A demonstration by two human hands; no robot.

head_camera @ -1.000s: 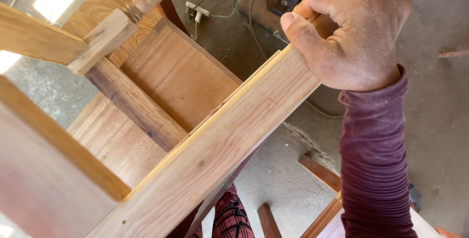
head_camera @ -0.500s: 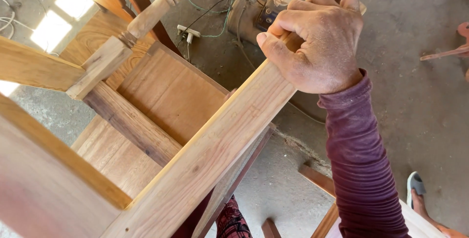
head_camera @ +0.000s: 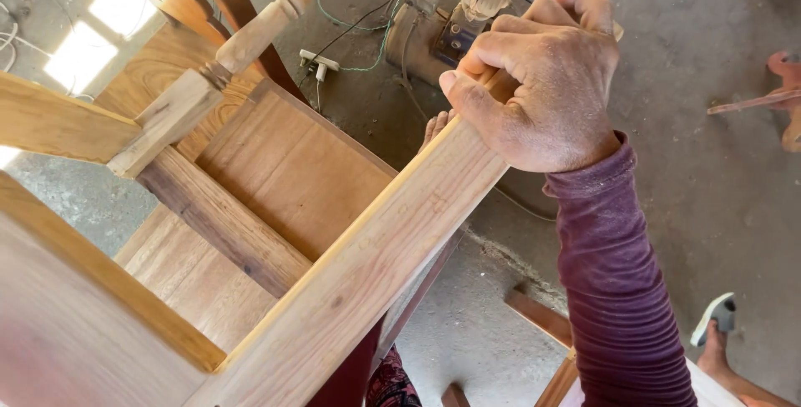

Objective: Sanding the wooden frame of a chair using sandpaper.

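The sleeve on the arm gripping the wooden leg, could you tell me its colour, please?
Dark maroon, finely ribbed sleeve, in the head view.

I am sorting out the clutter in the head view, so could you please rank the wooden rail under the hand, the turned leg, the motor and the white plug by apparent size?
1. Rail, largest, though closest to the camera.
2. Motor.
3. Turned leg, close to the motor, so unsure.
4. Plug, smallest.

A pale wooden chair leg [head_camera: 375, 265] slants upward, its top end gripped.
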